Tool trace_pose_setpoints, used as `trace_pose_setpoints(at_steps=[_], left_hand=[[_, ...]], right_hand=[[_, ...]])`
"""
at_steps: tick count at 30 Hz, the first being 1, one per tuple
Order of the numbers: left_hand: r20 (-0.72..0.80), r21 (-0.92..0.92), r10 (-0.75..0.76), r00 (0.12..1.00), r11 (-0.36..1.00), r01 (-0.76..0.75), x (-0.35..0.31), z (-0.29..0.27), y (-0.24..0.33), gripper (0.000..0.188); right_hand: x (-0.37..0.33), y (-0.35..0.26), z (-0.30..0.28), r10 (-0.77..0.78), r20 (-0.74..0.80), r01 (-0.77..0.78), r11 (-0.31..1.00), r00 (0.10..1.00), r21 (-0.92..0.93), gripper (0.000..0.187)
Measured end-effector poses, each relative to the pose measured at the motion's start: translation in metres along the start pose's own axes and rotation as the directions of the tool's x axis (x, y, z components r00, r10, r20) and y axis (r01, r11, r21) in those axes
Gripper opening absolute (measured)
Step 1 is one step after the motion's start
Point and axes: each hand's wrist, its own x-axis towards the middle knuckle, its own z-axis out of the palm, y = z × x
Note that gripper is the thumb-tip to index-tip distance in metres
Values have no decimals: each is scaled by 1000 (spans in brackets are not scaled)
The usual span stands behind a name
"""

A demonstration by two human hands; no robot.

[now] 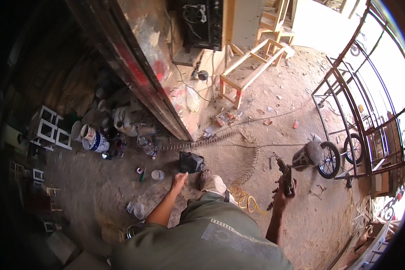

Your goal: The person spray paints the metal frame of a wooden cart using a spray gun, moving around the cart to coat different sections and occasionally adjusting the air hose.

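Observation:
In my right hand [289,193] is a spray gun [285,170], with the fingers wrapped round its handle. A grey, paint-stained cup [308,156] shows right beside the gun's front and seems joined to it. From below the handle runs a coiled yellow air hose [243,198], which goes on across the ground in grey-brown coils. My left hand [180,181] is held out in front of my left side. Just beyond its fingertips is a black, box-like thing [191,162]; whether the hand touches or grips it I cannot tell.
Paint buckets [95,140] and cans crowd the left, below a thick post [139,76]. A small white tub [157,174] stands nearer me. Ahead lies a bare wooden frame [252,69]. A wheeled metal cart [342,117] stands at right. Hose loops cross the dusty ground.

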Motion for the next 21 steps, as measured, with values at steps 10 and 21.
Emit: trace_pose_setpoints(at_steps=[10, 21], left_hand=[[-498, 421, 845, 195, 432, -798, 21, -135, 344, 27], [8, 850, 906, -423, -229, -475, 99, -163, 568, 86]], right_hand=[[38, 33, 199, -205, 231, 234, 966, 951, -106, 15], [63, 87, 440, -21, 303, 83, 978, 953, -193, 38]])
